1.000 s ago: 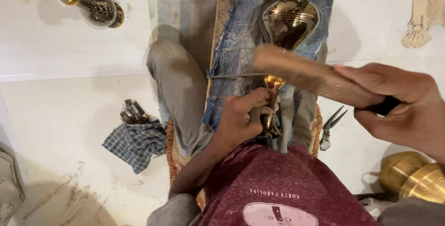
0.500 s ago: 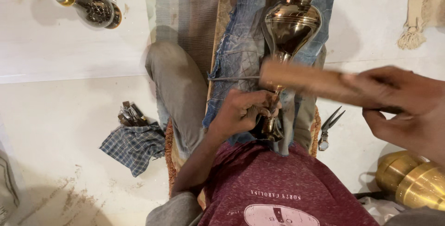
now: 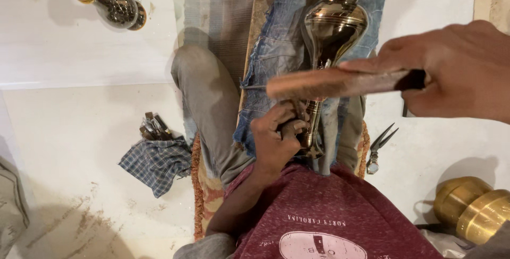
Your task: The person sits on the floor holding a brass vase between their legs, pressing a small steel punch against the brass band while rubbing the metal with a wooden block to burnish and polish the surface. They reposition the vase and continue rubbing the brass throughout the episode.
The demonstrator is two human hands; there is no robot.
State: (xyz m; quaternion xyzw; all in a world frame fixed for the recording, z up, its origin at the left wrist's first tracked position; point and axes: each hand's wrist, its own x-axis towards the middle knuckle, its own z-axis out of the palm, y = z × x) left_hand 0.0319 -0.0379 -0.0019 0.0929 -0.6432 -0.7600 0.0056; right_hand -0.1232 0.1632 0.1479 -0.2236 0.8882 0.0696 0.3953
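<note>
The head camera looks straight down at a person sitting on a white floor [image 3: 79,131]. A shiny brass vase-shaped metal piece [image 3: 332,25] lies on a blue denim cloth [image 3: 276,52] over the person's lap, with its thin stem pointing back at the person's red shirt [image 3: 329,211].

The left hand [image 3: 276,142] is clenched around the thin stem of the brass piece, low down near the shirt. It also seems to pinch a thin metal rod [image 3: 254,86] that pokes out to the side, but that part is hard to see.

The right hand [image 3: 457,70] is up above the lap. Its fingers [image 3: 382,60] are wrapped tight around the dark end of a flat brown wooden mallet [image 3: 329,83]. The mallet lies crosswise over the brass piece, just above the left hand.

A blue checked rag [image 3: 156,163] lies on the floor beside the person's grey trouser leg [image 3: 207,100], with a small bunch of little metal tools [image 3: 153,127] touching it. A pair of small pliers [image 3: 378,150] lies on the floor by the other leg. Two big gold metal bowls [image 3: 473,211] sit near the floor's bottom right corner. More shiny silver round metal parts [image 3: 114,5] rest near the top left corner.
</note>
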